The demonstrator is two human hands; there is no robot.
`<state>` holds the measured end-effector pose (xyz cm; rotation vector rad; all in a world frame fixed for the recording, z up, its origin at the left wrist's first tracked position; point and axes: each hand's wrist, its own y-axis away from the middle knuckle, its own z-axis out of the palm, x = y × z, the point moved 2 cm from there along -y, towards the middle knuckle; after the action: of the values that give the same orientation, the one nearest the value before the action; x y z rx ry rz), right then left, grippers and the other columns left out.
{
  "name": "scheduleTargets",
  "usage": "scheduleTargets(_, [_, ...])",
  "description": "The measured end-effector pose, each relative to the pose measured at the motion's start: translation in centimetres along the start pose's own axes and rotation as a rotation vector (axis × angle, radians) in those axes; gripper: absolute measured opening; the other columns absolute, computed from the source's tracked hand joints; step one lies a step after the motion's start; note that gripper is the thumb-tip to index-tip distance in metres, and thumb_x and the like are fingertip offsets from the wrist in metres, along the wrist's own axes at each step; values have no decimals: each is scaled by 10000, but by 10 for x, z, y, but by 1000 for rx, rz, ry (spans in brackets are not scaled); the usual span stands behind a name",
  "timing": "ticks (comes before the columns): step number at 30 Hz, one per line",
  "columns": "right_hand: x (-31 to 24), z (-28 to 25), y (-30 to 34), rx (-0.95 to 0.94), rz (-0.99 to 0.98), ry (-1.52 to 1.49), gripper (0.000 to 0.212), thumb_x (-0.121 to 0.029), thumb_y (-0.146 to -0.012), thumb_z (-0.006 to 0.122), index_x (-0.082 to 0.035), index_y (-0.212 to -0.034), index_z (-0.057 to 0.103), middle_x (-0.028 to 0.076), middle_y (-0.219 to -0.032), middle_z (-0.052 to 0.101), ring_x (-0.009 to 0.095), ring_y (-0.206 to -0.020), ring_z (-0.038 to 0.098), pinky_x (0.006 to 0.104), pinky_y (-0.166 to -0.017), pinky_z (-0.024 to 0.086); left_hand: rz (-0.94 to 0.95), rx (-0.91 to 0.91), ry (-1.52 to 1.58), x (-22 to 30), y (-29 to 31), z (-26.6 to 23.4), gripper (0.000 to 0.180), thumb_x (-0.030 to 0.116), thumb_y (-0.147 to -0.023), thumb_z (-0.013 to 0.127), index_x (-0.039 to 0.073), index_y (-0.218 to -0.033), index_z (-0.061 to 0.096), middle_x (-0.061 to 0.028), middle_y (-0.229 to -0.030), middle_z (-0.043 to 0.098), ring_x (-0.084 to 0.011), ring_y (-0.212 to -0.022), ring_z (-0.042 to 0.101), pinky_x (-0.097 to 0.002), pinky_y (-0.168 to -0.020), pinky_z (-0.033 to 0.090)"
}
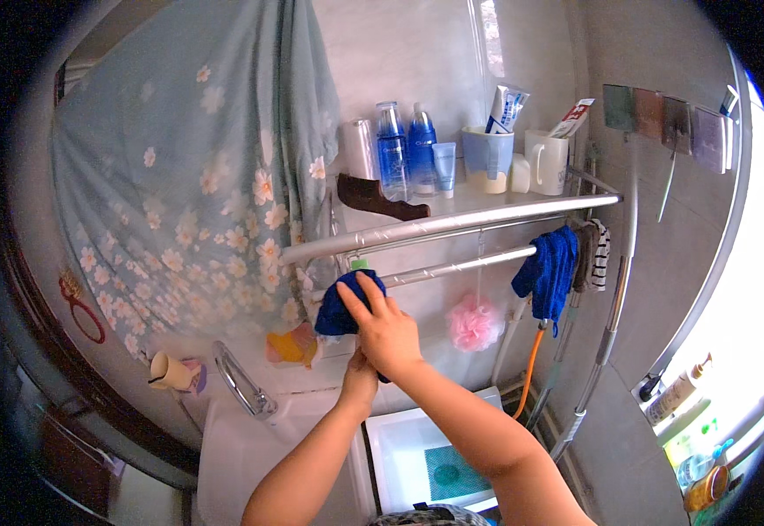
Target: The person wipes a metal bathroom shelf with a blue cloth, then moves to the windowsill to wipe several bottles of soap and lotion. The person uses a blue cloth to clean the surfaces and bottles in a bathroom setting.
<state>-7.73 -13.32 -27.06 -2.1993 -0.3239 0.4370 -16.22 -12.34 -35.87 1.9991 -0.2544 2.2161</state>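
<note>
A dark blue cloth point(336, 312) hangs bunched at the left end of the lower metal rail point(461, 266). My right hand point(389, 337) is on its right part, with two fingers stretched over the fabric and the rest bent around it. Just below, my left hand point(360, 383) is raised close against the right one, its fingers mostly hidden. A small dark bit shows beside the left hand; I cannot tell whether it belongs to the cloth. Behind the cloth's top edge a small green piece point(360, 264) peeks out.
Above the rail, a shelf point(478, 213) carries blue bottles point(392, 153), a brown comb point(382, 200) and cups point(487, 158). Another blue cloth point(547, 276) and a pink bath puff point(474, 323) hang to the right. A curved faucet point(246, 386) rises over the white sink point(242, 456).
</note>
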Motion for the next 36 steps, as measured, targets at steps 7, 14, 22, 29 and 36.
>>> scheduleTargets(7, [74, -44, 10, 116, 139, 134, 662, -17, -720, 540, -247, -1332, 437, 75, -1341, 441, 296, -903, 592, 399, -689, 539, 326, -196, -373, 13, -12, 68, 196, 132, -916, 521, -16, -1042, 540, -102, -950, 620, -201, -886, 580, -321, -812, 450])
scheduleTargets(14, [157, -87, 21, 211, 331, 276, 706, 44, -668, 559, -193, -1323, 441, 100, -1358, 410, 343, -1020, 579, 405, -748, 524, 370, -314, -553, 0, -33, 139, 190, 168, -902, 542, -2, -981, 573, -104, -779, 645, -174, -666, 619, -325, -637, 489])
scheduleTargets(22, [172, -95, 22, 254, 432, 288, 718, 35, -711, 541, -176, -1372, 357, 138, -1431, 329, 356, -887, 621, 403, -644, 533, 414, -266, -588, 3, -32, 146, 241, 246, -900, 556, 11, -945, 580, -112, -731, 640, -198, -651, 626, -336, -613, 477])
scheduleTargets(29, [116, -60, 22, 188, 344, 211, 784, 43, -665, 567, -168, -1384, 336, 165, -1450, 273, 397, -781, 623, 442, -609, 520, 221, -242, -442, -2, -13, 82, 263, 251, -934, 506, -5, -913, 563, -96, -736, 615, -170, -646, 608, -293, -617, 465])
scheduleTargets(36, [30, -7, 8, 83, 193, 35, 715, 19, -740, 524, -168, -1403, 333, 191, -1437, 292, 378, -1020, 581, 419, -660, 539, 196, -80, -205, -24, -7, 1, 320, 285, -949, 489, -7, -839, 558, -96, -711, 606, -165, -596, 603, -290, -588, 468])
